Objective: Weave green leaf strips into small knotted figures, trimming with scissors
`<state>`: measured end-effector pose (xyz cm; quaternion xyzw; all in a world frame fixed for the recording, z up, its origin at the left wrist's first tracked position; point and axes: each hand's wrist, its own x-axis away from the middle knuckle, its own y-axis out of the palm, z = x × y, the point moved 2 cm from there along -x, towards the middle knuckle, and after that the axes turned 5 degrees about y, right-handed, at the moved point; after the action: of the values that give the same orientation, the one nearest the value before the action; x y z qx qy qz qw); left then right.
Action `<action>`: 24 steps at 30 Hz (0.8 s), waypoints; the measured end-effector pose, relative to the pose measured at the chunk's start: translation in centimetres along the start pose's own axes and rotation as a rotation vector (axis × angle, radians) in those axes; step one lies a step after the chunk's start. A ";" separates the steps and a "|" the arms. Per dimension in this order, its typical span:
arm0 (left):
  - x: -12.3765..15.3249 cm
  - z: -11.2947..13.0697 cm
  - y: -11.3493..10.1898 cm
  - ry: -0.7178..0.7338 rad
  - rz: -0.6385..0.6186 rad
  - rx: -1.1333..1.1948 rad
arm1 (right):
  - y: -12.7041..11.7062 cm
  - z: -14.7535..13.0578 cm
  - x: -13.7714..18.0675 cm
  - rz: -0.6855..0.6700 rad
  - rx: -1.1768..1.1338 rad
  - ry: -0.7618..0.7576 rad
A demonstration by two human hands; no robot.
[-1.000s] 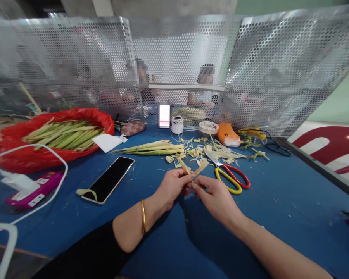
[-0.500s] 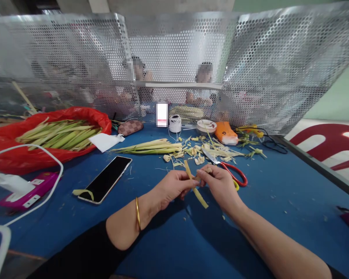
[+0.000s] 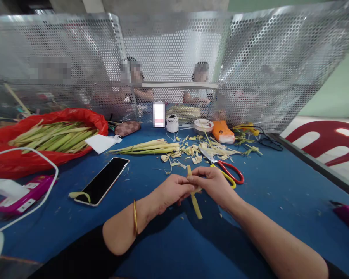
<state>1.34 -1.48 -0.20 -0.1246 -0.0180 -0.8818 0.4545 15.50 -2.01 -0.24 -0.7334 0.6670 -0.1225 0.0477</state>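
My left hand (image 3: 174, 190) is closed on a flat, pale yellow-green leaf strip (image 3: 196, 206), whose ends stick out above and below the fingers. Up against it, my right hand (image 3: 212, 182) pinches the same strip near its upper part; the fingertips of both hands meet there and partly hide it. Just beyond the right hand lie scissors (image 3: 232, 172) with red and yellow handles, blades pointing away to the left. Behind the hands are scattered leaf scraps (image 3: 196, 151) and a bundle of long green-yellow leaf strips (image 3: 151, 147).
A red plastic bag (image 3: 49, 157) of leaves stands at the left, near a purple power strip (image 3: 26, 195) with a white cable. A phone (image 3: 103, 180) lies left of my hands. White thread (image 3: 172, 124), tape (image 3: 203, 126) and an orange packet (image 3: 223, 133) line the perforated metal screen (image 3: 174, 50).
My right hand has moved left and closer over the strip, which now stands more upright. More of the scissors' yellow handle shows. The view has shifted slightly.
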 end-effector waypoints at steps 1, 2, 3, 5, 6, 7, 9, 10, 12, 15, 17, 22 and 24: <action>0.0 0.0 0.1 0.000 -0.014 0.000 | 0.2 0.0 0.1 -0.028 -0.072 0.037; 0.1 0.0 0.1 0.002 -0.024 -0.005 | 0.3 0.1 0.1 -0.050 -0.139 0.069; 0.1 0.0 0.2 0.008 -0.025 -0.013 | 0.4 0.1 0.2 -0.057 -0.191 0.089; 0.2 0.1 0.1 0.022 -0.006 -0.026 | 0.5 0.2 0.2 -0.029 -0.252 0.089; 0.2 0.1 0.0 0.031 0.004 -0.034 | 0.5 0.2 0.3 0.003 -0.266 0.076; 0.2 0.1 0.0 0.042 0.007 -0.043 | 0.6 0.2 0.3 0.040 -0.272 0.058; 0.3 0.1 -0.1 0.060 -0.009 -0.064 | 0.8 0.2 0.5 0.116 -0.266 0.019; 0.3 0.1 -0.1 0.064 -0.023 -0.078 | 0.9 0.2 0.6 0.147 -0.254 0.010; 0.3 0.0 -0.1 0.062 -0.047 -0.117 | 1.0 0.3 0.9 0.190 -0.227 0.010; 0.4 -0.1 0.0 0.060 -0.076 -0.161 | 1.2 0.4 1.1 0.221 -0.187 0.010; 0.5 -0.2 0.1 0.071 -0.096 -0.169 | 1.4 0.5 1.2 0.231 -0.159 -0.014; 0.6 -0.1 0.5 0.065 -0.076 -0.143 | 1.2 0.6 0.9 0.153 -0.192 0.018; 0.5 0.0 0.5 0.055 -0.013 -0.050 | 0.5 0.4 0.4 0.160 -0.189 0.003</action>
<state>1.50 -2.19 -0.17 -0.1114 0.0160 -0.8881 0.4457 15.17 -2.49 -0.71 -0.6789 0.7320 -0.0563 -0.0130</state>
